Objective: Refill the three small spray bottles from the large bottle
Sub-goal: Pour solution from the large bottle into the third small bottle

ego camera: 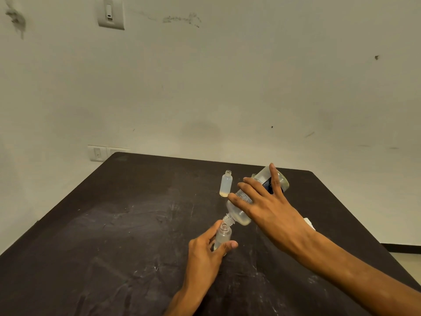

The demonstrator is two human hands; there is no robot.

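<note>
Tipping steeply mouth-down, the large clear plastic bottle with a dark blue label (pixel 241 213) has its threaded neck touching the open mouth of a small translucent spray bottle without its cap (pixel 222 237), and pale yellowish liquid pools in the large bottle's lowered shoulder. The right hand (pixel 266 206) wraps over that bottle's middle from above, fingers spread across the label and closed around the body, so the neck juts out below the grip toward the left and the base rises past the fingertips. The left hand (pixel 205 252) clasps the small bottle low on its body between thumb and fingers, leaving its neck and mouth clear above the grip; it stands tilted slightly on the scuffed black table (pixel 114 236). Farther back, a second small translucent bottle (pixel 226 183) stands upright and uncapped with a little yellowish liquid at its bottom. Just beside the large bottle's raised base, a third small bottle's neck (pixel 254 175) peeks out, its body hidden.
</note>
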